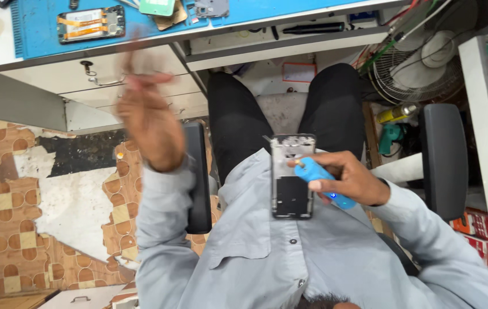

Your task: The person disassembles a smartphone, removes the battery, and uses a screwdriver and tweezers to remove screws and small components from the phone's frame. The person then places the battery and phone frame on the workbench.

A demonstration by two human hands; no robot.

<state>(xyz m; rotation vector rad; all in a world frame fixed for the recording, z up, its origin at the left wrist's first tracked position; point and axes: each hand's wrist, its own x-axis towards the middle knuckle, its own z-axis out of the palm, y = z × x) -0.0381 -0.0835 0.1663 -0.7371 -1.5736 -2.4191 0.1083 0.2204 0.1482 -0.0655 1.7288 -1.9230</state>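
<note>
My right hand is closed around a blue electric screwdriver, and its tip touches the upper part of an opened phone. The phone lies face down on my grey shirt over my lap, showing a silver frame and a dark panel. Off to the left my left hand is raised in front of the desk drawers. Motion blur hides its fingers and whether it holds anything.
A blue work mat on the desk ahead carries another opened phone and small parts. White drawers sit under the desk. Black chair armrests flank me. A fan, a spray can and a shelf stand at the right.
</note>
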